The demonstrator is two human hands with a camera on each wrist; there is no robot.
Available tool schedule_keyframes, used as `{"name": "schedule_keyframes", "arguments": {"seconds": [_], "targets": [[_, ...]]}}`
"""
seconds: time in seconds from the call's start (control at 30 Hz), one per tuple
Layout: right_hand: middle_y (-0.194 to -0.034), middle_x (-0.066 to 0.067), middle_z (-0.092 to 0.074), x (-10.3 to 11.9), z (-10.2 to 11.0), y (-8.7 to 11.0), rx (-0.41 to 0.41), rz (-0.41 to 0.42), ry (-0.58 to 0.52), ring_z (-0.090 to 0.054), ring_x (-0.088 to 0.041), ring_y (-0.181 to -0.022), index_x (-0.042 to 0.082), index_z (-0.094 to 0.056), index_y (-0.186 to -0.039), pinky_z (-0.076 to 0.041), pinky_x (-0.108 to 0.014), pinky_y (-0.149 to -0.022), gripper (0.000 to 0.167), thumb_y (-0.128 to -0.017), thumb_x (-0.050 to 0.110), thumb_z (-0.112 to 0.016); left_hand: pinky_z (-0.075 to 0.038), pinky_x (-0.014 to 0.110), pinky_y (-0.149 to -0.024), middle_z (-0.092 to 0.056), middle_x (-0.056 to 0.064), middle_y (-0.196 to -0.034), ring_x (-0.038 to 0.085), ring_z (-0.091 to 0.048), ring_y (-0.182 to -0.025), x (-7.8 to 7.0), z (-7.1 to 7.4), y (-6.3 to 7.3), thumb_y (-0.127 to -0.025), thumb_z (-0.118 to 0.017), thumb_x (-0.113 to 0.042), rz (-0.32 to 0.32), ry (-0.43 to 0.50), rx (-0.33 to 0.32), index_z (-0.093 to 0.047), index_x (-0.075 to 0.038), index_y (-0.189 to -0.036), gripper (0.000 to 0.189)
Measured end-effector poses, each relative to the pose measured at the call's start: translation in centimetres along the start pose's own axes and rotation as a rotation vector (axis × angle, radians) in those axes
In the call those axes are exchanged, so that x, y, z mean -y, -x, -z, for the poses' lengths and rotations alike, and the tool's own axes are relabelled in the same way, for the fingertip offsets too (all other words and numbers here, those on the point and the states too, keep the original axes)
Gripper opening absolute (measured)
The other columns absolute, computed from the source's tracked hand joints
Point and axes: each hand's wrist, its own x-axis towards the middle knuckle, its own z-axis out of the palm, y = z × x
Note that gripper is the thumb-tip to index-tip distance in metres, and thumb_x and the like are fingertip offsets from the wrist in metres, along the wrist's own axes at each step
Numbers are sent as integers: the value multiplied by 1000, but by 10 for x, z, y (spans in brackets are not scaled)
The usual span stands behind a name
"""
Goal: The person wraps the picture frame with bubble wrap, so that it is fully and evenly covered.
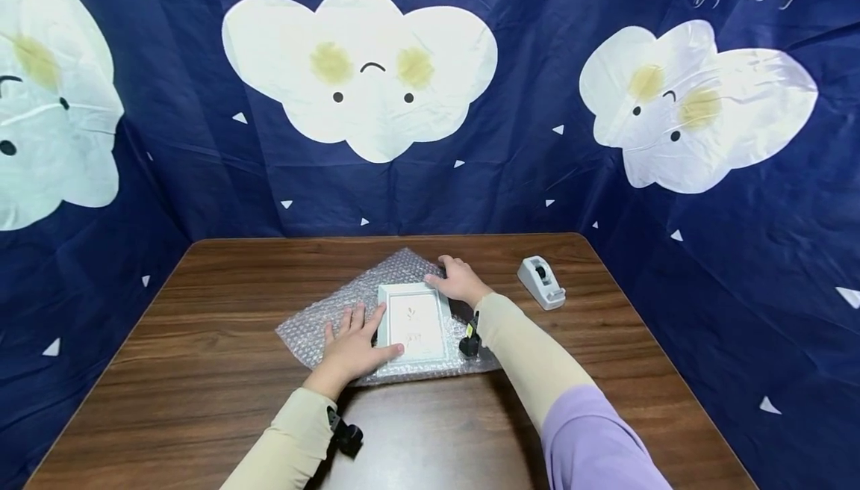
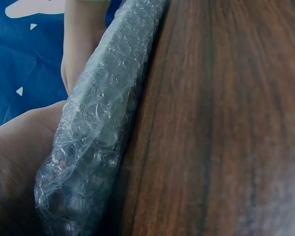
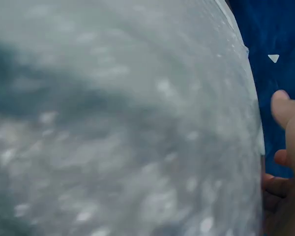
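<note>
A pale mint picture frame lies on a sheet of bubble wrap; the wrap covers its lower edge. My left hand rests with spread fingers over the wrap and the frame's left side, its thumb reaching across the frame. In the left wrist view, the folded bubble wrap runs along the palm. At the frame's upper right corner is my right hand, thumb toward the frame and fingers past the wrap's far edge. The right wrist view shows a gap between thumb and fingers; blurred wrap fills the rest.
A white tape dispenser stands at the back right of the brown wooden table. Dark blue cloth with white clouds hangs behind the table and along both sides. A small black camera sits on each wrist.
</note>
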Motion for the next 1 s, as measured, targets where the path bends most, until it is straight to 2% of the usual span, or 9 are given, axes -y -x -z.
{"name": "schedule_keyframes", "arguments": {"seconds": [0.2,0.4,0.5,0.67,0.83,1.0], "targets": [[-151,-20,-45,4,2,-8,-17,-50,-6,-37,-38,-144,6,-38,-155,-38,-51,-112,69,-101,43,-60,7,72,-114,-9,23,-167,46,-1,-153,0,-1,2,-85,-55,-78,10,-1,4,-20,-28,-163,100],[-142,-18,-57,6,1,-16,-69,-68,-60,-55,-34,-129,3,-43,-150,-48,-47,-103,62,-100,32,-64,7,72,-114,-9,22,-167,45,0,-153,-2,0,5,-85,-56,-77,19,7,12,-20,-29,-163,99],[-135,-18,-61,4,0,-24,-98,-56,-76,-60,-32,-122,0,-46,-147,-51,-46,-99,58,-99,28,-64,6,72,-114,-9,22,-167,45,0,-153,-3,0,5,-85,-57,-76,20,6,7,-20,-28,-163,99],[-127,-18,-65,5,-2,-32,-103,-62,-138,-62,-31,-117,-2,-47,-146,-52,-45,-97,56,-99,23,-64,6,72,-114,-9,22,-167,45,-1,-153,-4,0,5,-85,-58,-76,21,5,2,-20,-29,-163,99],[-111,-15,-68,14,-2,-37,-127,-67,-203,-64,-26,-102,-3,-49,-144,-54,-41,-90,54,-98,19,-66,7,71,-114,-9,21,-167,45,0,-153,-3,-2,3,-84,-57,-77,16,4,0,-19,-31,-163,99],[-114,-14,-67,27,-3,-42,-127,-47,-237,-64,-23,-98,0,-50,-145,-54,-37,-83,51,-100,20,-64,7,71,-115,-9,21,-167,45,0,-153,-2,-3,3,-84,-57,-78,17,-2,-2,-19,-31,-163,100]]}}
